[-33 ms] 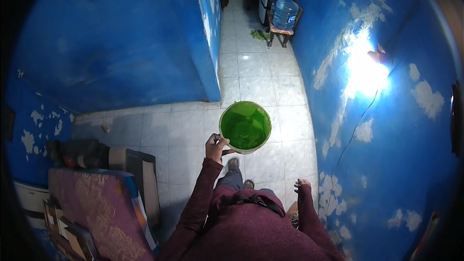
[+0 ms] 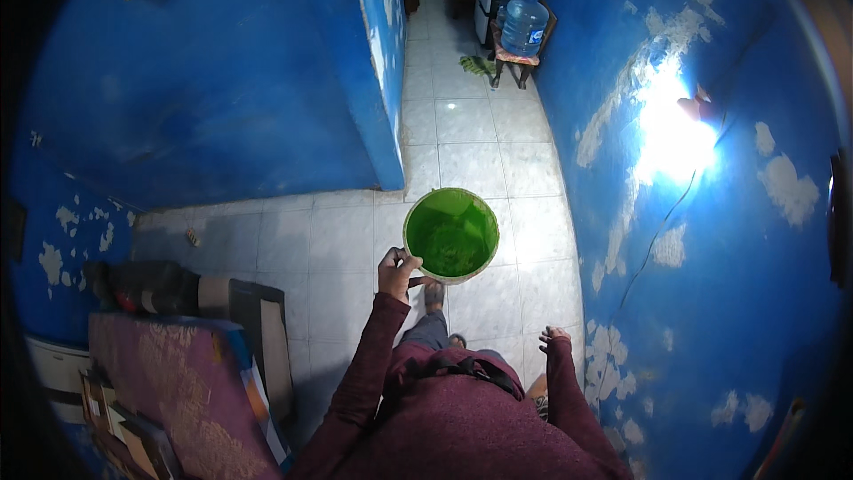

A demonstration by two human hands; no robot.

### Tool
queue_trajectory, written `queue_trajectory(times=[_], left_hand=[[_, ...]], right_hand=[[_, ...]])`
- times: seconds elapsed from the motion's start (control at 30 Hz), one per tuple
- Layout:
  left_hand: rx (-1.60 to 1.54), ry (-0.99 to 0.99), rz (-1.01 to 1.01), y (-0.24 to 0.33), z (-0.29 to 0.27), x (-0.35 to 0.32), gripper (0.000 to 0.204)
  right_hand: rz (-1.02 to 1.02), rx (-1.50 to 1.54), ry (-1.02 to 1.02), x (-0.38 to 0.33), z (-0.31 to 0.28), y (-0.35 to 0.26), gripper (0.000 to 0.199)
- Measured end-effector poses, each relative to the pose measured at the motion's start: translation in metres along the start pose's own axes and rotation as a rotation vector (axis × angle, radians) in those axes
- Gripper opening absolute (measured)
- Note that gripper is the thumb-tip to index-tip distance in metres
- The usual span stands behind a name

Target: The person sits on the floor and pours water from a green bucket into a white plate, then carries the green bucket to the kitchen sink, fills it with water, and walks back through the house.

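My left hand grips the near left rim of a round green bucket and holds it out in front of me, above the pale tiled floor. The bucket's inside looks green and I cannot tell whether it holds anything. My right hand hangs at my side, fingers loosely apart, with nothing in it. Both arms are in maroon sleeves. One of my feet shows just below the bucket.
A narrow tiled corridor runs ahead between blue walls, with a wall corner jutting in on the left. A blue water jug sits on a small stool at the far end, beside a green cloth. A patterned mattress and boards lie at lower left. A bright lamp glares on the right wall.
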State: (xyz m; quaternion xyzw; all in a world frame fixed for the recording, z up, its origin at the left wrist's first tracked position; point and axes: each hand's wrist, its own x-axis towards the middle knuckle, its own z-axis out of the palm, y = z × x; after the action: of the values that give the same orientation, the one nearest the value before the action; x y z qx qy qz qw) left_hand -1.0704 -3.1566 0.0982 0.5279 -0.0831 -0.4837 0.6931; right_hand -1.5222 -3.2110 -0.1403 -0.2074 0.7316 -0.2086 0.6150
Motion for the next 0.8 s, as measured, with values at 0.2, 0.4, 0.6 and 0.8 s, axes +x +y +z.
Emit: queue_trajectory(times=[0.2, 0.4, 0.6, 0.8], left_hand=[[0.010, 0.005, -0.044, 0.008, 0.054, 0.131, 0.023], [0.077, -0.047, -0.036, 0.047, 0.131, 0.285, 0.021], [0.103, -0.043, 0.025, 0.089, 0.188, 0.412, 0.021], [0.031, -0.014, 0.047, 0.119, 0.257, 0.556, 0.020]], right_hand=[[-0.020, 0.096, -0.170, 0.062, 0.091, -0.094, 0.026], [-0.214, -0.549, -0.111, 0.193, 0.050, -0.084, 0.019], [-0.278, -1.044, -0.037, 0.185, 0.101, -0.180, 0.020], [-0.276, -1.165, -0.032, 0.260, 0.159, -0.296, 0.020]])
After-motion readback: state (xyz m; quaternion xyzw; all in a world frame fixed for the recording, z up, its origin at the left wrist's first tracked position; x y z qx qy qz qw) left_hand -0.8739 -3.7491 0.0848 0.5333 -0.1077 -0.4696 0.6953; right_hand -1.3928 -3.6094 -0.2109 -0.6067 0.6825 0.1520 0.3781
